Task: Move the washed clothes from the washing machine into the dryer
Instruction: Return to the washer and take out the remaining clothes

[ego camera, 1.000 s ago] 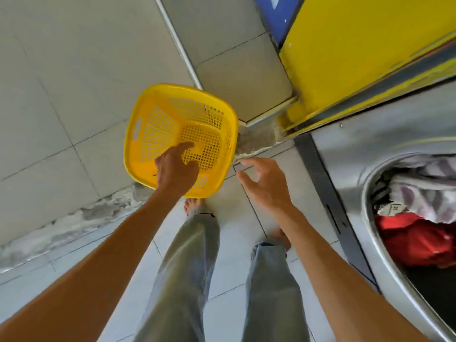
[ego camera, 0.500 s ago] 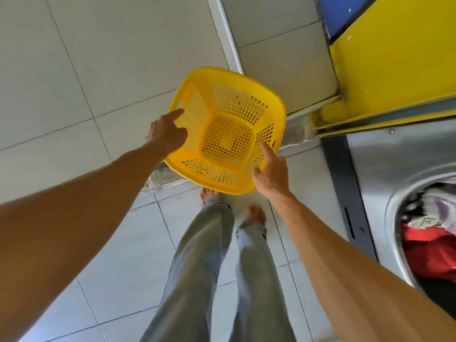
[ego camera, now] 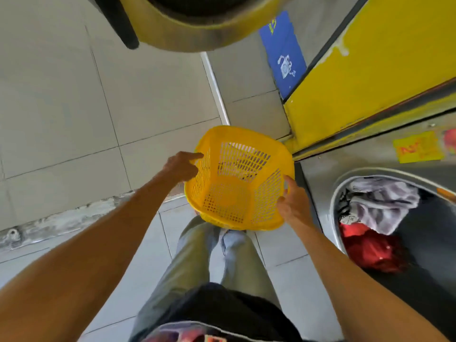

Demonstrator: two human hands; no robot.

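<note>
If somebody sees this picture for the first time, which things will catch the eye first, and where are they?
The bright yellow basket, empty, sits in the middle, with the left hand at its left rim and the right hand on its right rim. At the right, the open washing machine shows a red cloth under a grey-white one.

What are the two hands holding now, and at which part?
Both hold the empty yellow basket by its rim: the left hand at the left edge, the right hand at the right edge.
</note>
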